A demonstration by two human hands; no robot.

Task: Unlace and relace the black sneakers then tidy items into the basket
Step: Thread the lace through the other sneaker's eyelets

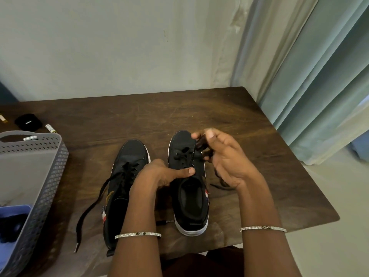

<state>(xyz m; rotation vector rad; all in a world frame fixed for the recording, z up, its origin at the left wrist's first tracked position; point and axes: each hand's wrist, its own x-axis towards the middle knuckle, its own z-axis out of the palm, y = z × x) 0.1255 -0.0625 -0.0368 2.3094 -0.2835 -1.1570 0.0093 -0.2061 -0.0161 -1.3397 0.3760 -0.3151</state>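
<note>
While the half-unlaced sneaker (182,140) stands right of centre on the worktop (199,108), my left hand (157,174) grips its collar and my right hand (225,158) pinches its bunched lace (200,143). The other sneaker (131,152), relacing and the lower-left basket (50,176) remain, I judge.

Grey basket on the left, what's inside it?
Inside the basket, a blue container holding something dark shows at the near end; the frame edge cuts off the rest.
</note>
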